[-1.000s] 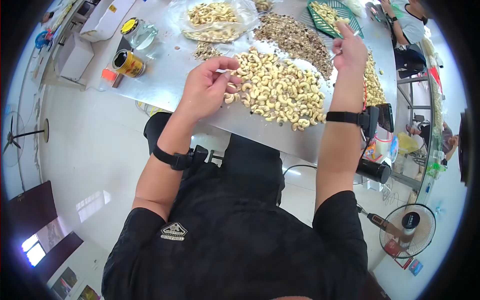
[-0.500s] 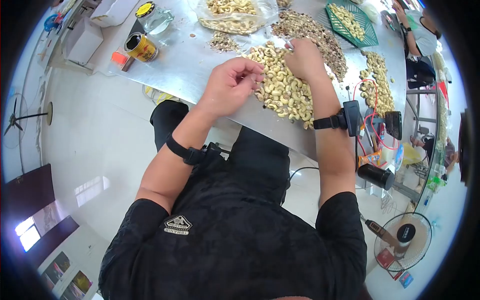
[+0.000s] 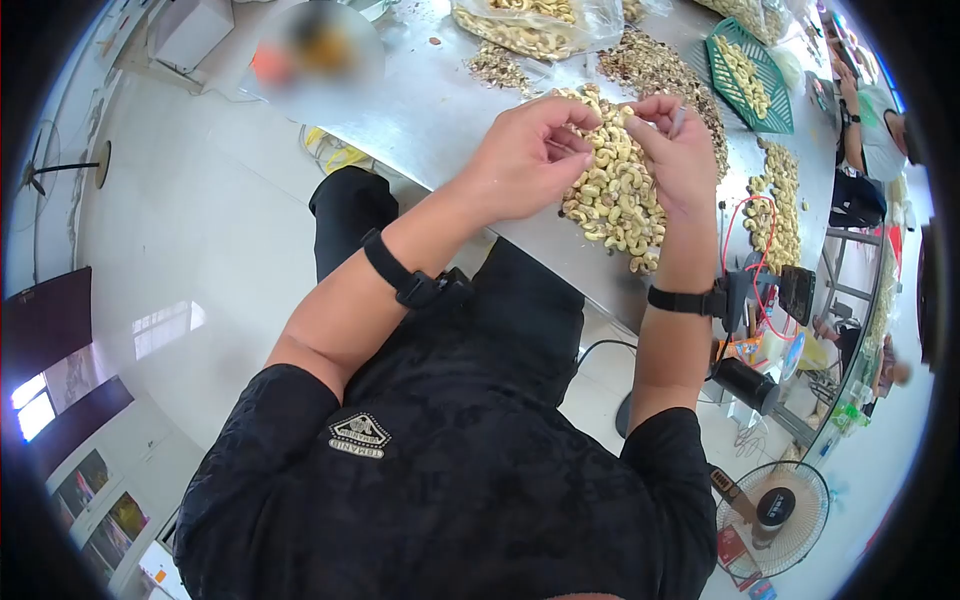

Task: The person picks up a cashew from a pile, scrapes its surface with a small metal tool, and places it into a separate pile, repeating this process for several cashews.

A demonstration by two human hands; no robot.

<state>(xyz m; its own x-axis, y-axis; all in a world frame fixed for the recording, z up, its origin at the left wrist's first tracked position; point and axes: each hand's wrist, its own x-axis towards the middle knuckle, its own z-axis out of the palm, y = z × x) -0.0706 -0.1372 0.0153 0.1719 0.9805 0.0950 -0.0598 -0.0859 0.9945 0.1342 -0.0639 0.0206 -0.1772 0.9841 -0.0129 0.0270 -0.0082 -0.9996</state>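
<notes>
My left hand (image 3: 540, 158) is held above the near left side of a heap of pale cashews (image 3: 622, 200), fingers curled and thumb apart from them. No object shows clearly in it. Close by on the right, my right hand (image 3: 678, 150) bends its fingers over the same heap, thumb and forefinger drawn together. A small silvery tool (image 3: 680, 120) sticks out between its fingers; its kind is hard to make out. Whether a cashew sits at the thumb tip cannot be told from those behind it.
Behind the heap lie brown nut fragments (image 3: 660, 75), a plastic bag of cashews (image 3: 535, 30) and a green basket (image 3: 770, 120). More cashews (image 3: 785, 190) lie right, near a red cable (image 3: 745, 200). A fan (image 3: 775, 510) stands lower right. Another person (image 3: 875, 135) is at far right.
My hands have come closer together; the right has drawn back from the heap's far side, its fingers now turned toward the left. The whole view has shifted, moving the table contents rightward.
</notes>
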